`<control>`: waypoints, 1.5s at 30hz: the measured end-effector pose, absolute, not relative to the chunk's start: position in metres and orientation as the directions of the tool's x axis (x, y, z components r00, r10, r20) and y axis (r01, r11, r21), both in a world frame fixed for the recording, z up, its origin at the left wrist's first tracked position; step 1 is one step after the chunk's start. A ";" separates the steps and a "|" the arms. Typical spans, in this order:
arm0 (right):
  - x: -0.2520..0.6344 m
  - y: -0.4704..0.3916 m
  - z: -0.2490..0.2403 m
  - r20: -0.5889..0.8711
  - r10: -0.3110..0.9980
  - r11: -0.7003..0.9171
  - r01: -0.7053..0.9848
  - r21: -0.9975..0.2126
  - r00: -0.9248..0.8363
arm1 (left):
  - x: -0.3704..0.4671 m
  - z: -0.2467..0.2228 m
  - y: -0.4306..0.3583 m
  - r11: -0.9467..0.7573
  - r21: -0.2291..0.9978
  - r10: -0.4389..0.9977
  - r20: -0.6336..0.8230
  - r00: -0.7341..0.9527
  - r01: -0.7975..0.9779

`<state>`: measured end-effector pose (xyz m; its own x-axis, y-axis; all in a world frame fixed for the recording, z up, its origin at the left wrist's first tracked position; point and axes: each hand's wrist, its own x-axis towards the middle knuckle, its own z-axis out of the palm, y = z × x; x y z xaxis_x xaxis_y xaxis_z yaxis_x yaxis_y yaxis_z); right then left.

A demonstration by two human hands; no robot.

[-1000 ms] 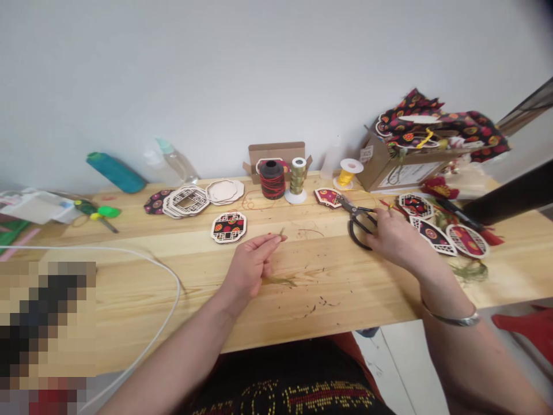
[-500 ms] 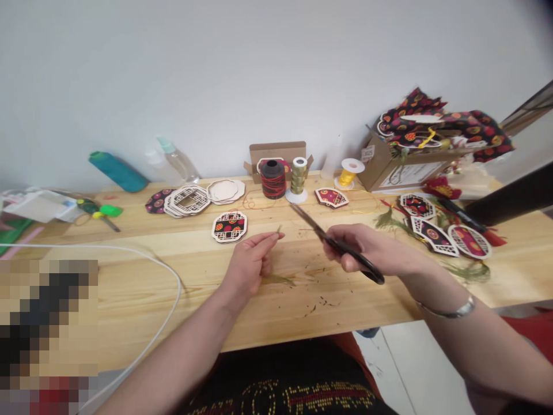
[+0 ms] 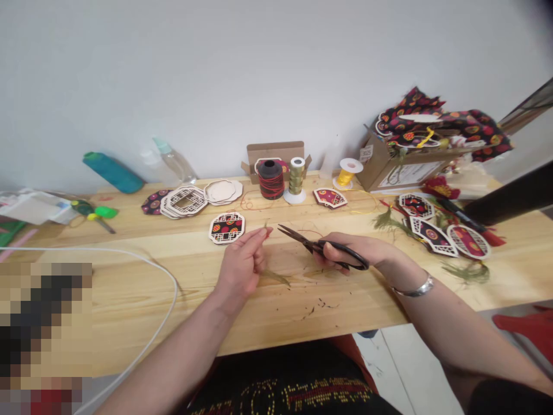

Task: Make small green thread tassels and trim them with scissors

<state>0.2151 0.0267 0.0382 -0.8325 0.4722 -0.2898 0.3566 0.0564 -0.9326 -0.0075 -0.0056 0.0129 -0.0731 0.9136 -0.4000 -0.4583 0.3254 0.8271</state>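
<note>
At the left hand (image 3: pixel 240 264): thumb and forefinger are pinched together on olive thread (image 3: pixel 276 278); a short tip stands up at the pinch, and a loose tail comes out below the curled fingers. A small bit of red shows at the fingertips.
Right hand (image 3: pixel 354 252): closed round the black handles of the scissors (image 3: pixel 318 246), a silver bracelet (image 3: pixel 415 286) on its wrist.
Blades: pointing left toward the pinch, near the thread but apart from it; they seem slightly parted, though the view is too small to be sure.
Beneath the scissors: dark clippings (image 3: pixel 320 304) scattered on the wooden table (image 3: pixel 254 328).
Just left of the pinch: an eight-sided patterned tag (image 3: pixel 227 227), lying flat.
Farther left: cut-out frames (image 3: pixel 185 200) in a pile, a teal thread cone (image 3: pixel 114 172) tipped on its side, and a curving white cable (image 3: pixel 170 305).
Beyond the two hands: a black spool (image 3: pixel 271 183) wound with red and an olive-gold spool (image 3: pixel 296 180), both upright.
Beyond the right hand: a fan-shaped tag (image 3: pixel 330 198), a yellow spool (image 3: pixel 347 174), and a carton (image 3: pixel 369 164) heaped with patterned fabric (image 3: pixel 479 129).
Right of that grip: framed tags (image 3: pixel 469 241) with olive tassels (image 3: pixel 466 271).
</note>
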 end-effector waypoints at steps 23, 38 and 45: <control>0.208 0.023 0.032 -0.163 0.572 0.120 0.278 -0.953 -0.804 | -0.003 0.011 -0.010 0.372 0.870 0.921 -0.389 0.015 -0.323; 0.205 0.023 0.036 -0.233 0.588 0.037 0.313 -0.949 -0.775 | -0.003 0.010 -0.010 0.372 0.868 0.922 -0.388 0.018 -0.329; 0.203 0.021 0.041 -0.258 0.599 0.012 0.330 -0.944 -0.759 | -0.003 0.010 -0.010 0.373 0.866 0.920 -0.392 0.012 -0.333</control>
<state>0.2028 0.0212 0.0405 -0.7585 0.5986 -0.2576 0.3301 0.0121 -0.9439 -0.0034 -0.0102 0.0100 0.0121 0.9200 -0.3918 -0.3331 0.3732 0.8659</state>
